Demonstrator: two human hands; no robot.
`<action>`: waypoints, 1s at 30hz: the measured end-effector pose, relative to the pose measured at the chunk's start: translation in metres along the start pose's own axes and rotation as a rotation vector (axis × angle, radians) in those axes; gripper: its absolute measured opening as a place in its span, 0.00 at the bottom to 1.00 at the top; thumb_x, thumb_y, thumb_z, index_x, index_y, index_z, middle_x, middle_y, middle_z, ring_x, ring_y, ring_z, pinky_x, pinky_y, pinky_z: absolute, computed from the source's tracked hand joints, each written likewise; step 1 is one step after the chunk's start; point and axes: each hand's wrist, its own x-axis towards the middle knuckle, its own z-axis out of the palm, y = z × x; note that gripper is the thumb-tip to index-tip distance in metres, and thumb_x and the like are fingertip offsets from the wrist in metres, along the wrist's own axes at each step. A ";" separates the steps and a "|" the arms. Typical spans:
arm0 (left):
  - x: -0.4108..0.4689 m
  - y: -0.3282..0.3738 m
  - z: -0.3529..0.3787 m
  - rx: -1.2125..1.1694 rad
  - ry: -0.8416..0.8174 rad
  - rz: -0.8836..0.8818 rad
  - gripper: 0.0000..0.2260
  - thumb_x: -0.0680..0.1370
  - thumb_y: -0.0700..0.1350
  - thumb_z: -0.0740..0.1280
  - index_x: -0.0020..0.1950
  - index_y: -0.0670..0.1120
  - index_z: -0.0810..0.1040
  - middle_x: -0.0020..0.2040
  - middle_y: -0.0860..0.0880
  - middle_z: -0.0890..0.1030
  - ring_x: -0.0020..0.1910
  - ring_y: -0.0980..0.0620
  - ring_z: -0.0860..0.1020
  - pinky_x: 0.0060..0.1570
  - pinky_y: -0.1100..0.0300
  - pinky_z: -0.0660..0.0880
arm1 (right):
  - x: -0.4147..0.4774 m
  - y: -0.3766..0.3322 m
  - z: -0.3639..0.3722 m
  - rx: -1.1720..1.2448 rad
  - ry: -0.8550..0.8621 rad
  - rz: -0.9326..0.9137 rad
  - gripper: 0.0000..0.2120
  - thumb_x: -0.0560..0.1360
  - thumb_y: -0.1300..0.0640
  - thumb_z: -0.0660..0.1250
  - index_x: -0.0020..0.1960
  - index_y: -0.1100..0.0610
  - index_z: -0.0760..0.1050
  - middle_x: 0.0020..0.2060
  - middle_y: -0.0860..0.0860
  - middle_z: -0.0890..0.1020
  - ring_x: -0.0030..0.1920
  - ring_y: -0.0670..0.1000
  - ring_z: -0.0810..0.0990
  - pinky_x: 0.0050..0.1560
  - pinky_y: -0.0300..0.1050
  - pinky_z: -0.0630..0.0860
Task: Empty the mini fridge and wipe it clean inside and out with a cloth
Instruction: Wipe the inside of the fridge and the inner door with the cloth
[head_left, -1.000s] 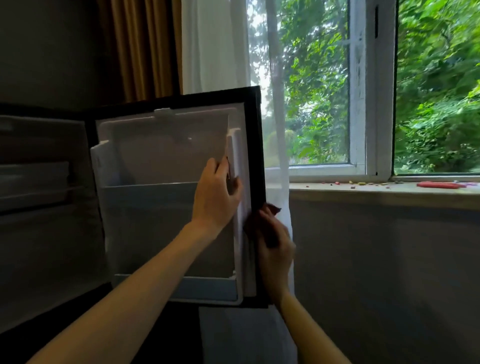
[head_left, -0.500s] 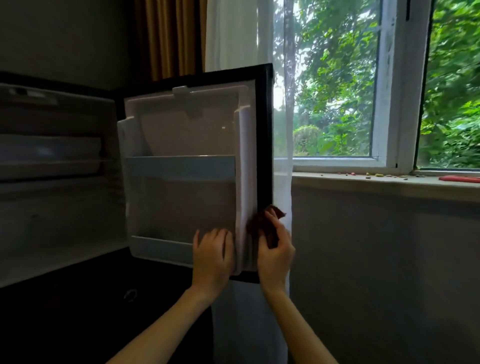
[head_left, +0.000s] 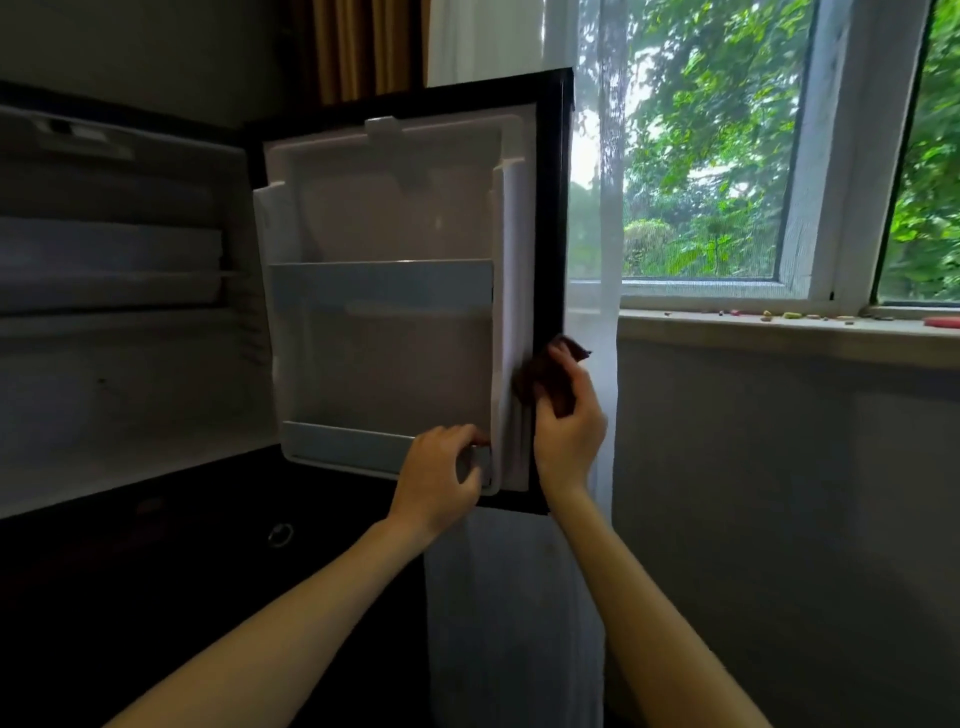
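The mini fridge door (head_left: 395, 208) stands wide open, its white inner liner facing me, with a black outer frame (head_left: 550, 208). The fridge's white interior (head_left: 119, 384) lies to the left, with nothing visible inside it. My left hand (head_left: 441, 475) grips the lower right corner of the door's bottom shelf rail. My right hand (head_left: 569, 421) holds a dark brown cloth (head_left: 540, 374) against the door's right edge, by the seal.
A sheer white curtain (head_left: 597, 260) hangs just behind the door edge. To the right are a window (head_left: 727, 182) and its sill (head_left: 779, 327) with small scattered bits. A dark cabinet front (head_left: 208, 571) sits below the fridge.
My left hand slid down from the upper door liner to the bottom shelf corner. My right hand with the cloth stayed at the door's right edge. The camera view shifted left and down.
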 end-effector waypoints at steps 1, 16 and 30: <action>0.001 0.000 -0.002 -0.009 -0.023 0.005 0.11 0.72 0.40 0.63 0.52 0.45 0.81 0.46 0.50 0.82 0.46 0.50 0.77 0.49 0.58 0.71 | 0.002 0.003 0.001 -0.001 0.006 -0.002 0.21 0.74 0.70 0.66 0.64 0.56 0.76 0.58 0.51 0.81 0.55 0.42 0.77 0.54 0.24 0.71; 0.038 -0.022 0.006 0.120 -0.459 0.079 0.34 0.73 0.30 0.60 0.77 0.48 0.60 0.74 0.48 0.67 0.73 0.49 0.63 0.71 0.58 0.61 | -0.094 0.064 -0.002 0.270 0.181 0.616 0.15 0.78 0.68 0.63 0.59 0.54 0.75 0.49 0.42 0.79 0.56 0.44 0.77 0.48 0.25 0.71; -0.017 -0.126 -0.053 0.314 -0.330 0.164 0.43 0.70 0.32 0.62 0.79 0.48 0.41 0.79 0.49 0.38 0.77 0.52 0.36 0.76 0.57 0.40 | -0.067 0.008 0.060 0.119 -0.211 -0.005 0.22 0.75 0.69 0.67 0.65 0.52 0.72 0.61 0.50 0.78 0.62 0.46 0.77 0.65 0.42 0.72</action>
